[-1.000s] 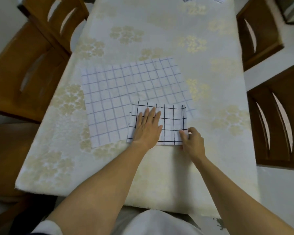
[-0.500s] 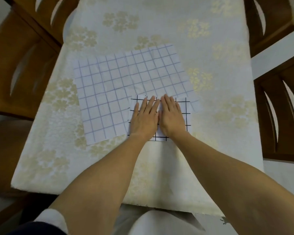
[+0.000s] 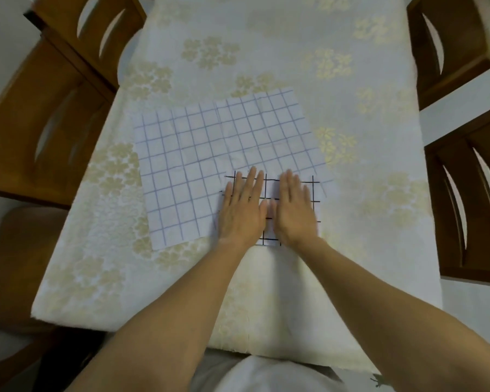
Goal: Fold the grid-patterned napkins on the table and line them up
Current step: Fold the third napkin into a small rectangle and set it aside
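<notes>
Head view looks down a long table (image 3: 266, 306) covered with a pale cloth printed with faded gold flower clusters. At the far left stand two wooden chairs (image 3: 54, 123) with slotted backs, pushed close to the table's edge, and a tan padded seat (image 3: 20, 264) shows below them.

Moving right onto the cloth, a large white napkin with a thin blue grid (image 3: 198, 165) lies spread flat and unfolded, turned slightly so its far right corner sits highest in the frame. Its surface shows soft crease lines.

Over that napkin's near right corner lies a smaller folded napkin with a bold black grid (image 3: 269, 190), overlapping the blue one and reaching toward the near side of the table. Most of it is hidden under the hands; only strips of black grid show between them, along the far edge and at the right side.

Left hand (image 3: 242, 210) lies palm down on the left half of the black-grid napkin, fingers straight and close together, pointing away from the body. Just beside it, right hand (image 3: 293, 212) lies flat the same way on the right half, thumbs nearly meeting. Neither hand grips anything; both press open-palmed on the fabric.

At the right edge of the table stand two more dark wooden chairs (image 3: 464, 193) with slotted backs.
</notes>
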Tool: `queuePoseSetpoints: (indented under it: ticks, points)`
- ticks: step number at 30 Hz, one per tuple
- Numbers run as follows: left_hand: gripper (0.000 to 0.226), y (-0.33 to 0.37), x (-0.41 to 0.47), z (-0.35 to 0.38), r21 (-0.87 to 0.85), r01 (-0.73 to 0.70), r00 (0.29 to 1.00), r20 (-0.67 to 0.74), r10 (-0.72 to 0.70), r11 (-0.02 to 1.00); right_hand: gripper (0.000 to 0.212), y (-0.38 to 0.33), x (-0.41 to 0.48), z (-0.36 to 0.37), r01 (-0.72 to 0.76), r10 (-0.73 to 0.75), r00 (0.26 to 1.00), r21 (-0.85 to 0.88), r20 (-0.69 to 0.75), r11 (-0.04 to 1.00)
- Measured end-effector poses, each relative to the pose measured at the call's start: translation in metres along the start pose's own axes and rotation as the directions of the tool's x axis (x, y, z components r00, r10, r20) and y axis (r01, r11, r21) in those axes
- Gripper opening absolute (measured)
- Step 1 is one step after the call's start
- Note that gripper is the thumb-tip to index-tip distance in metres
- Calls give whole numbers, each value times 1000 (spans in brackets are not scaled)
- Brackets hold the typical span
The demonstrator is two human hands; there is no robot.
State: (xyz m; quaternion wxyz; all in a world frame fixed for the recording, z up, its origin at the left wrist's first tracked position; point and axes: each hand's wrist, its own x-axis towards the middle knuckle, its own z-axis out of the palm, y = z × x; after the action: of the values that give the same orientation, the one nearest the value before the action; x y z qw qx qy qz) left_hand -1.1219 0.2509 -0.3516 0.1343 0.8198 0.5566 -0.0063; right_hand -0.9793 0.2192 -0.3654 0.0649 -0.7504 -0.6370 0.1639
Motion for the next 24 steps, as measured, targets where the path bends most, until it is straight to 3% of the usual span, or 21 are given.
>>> queuePoseSetpoints:
  ticks: [7,13,16,19,24]
  points:
    - [66,-18,-22,18,108,15,995,92,-25,994,74,19,-26,14,14,-11,999,-75,30,997]
    - [71,-35,-25,8,101,113,991,55,-119,988,78,43,-26,-5,-117,119,993,-116,12,986]
    - [67,-12,-5,-4,75,32,999,1,-32,997,68,12,-5,-11,-35,31,999,-104,-44,994]
    - [61,12,9,0,83,-29,998,56,25,996,69,-11,3,-3,-9,10,999,-23,32,1000]
    - [63,-11,2,14,73,-67,992,111,58,995,70,34,-21,5,-8,16,998,-130,53,992]
